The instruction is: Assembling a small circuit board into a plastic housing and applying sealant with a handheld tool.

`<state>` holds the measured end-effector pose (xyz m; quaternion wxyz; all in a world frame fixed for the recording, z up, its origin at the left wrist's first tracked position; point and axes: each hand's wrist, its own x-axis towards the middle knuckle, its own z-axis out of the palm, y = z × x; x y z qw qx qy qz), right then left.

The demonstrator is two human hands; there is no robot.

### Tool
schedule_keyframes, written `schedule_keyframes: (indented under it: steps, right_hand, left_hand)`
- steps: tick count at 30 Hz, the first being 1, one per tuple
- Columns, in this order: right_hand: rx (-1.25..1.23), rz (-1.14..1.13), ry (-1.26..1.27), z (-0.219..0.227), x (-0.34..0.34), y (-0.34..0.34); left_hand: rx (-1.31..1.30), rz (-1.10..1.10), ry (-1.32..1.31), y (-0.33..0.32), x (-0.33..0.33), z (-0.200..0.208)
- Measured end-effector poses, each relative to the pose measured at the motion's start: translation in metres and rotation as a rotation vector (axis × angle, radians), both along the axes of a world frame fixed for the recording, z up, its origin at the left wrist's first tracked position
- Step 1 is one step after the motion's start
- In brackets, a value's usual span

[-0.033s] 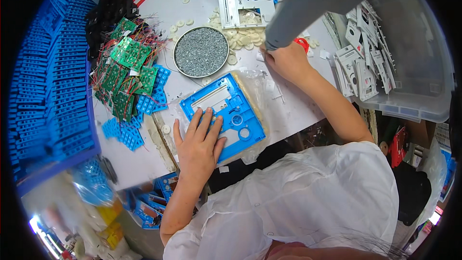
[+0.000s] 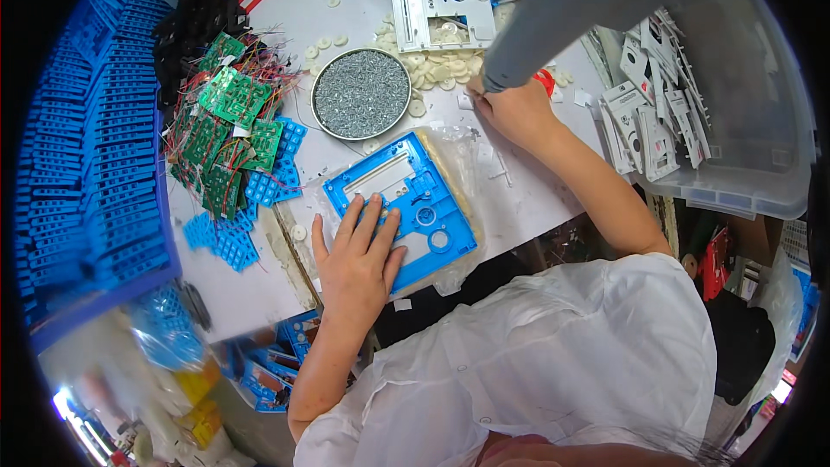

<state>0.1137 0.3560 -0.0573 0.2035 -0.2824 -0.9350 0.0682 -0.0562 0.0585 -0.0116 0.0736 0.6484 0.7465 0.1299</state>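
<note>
Blue plastic frame (image 2: 406, 203), with a rectangular window and round holes, is shown lying flat on the white worktable (image 2: 536, 190), near its front edge. The left hand (image 2: 359, 255) is laid flat on the frame's near corner, fingers spread and nothing gripped. The right hand (image 2: 516, 108) is seen further back on the table, curled around the lower end of a grey tool (image 2: 579, 0); what its fingertips hold cannot be told. A round tin of small grey screws (image 2: 360, 92) is placed just behind the frame, with green circuit boards (image 2: 226, 125) to the left, white discs (image 2: 437, 65) behind, and a clear bin of white parts (image 2: 735, 121) to the right.
</note>
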Motion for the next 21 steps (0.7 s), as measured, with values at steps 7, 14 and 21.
schedule_keyframes:
  steps: [7, 14, 21]
  right_hand:
    - [-0.296, 0.101, 0.145, 0.027, 0.027, -0.050]
    - [-0.074, 0.501, 0.306, 0.028, 0.011, -0.124]
    - [0.040, 0.609, 0.082, 0.039, 0.001, -0.123]
  left_hand:
    - [0.182, 0.048, -0.247, 0.002, 0.001, 0.011]
    - [0.330, -0.001, -0.323, 0.015, 0.003, -0.004]
    - [0.336, -0.045, -0.283, 0.013, 0.003, -0.014]
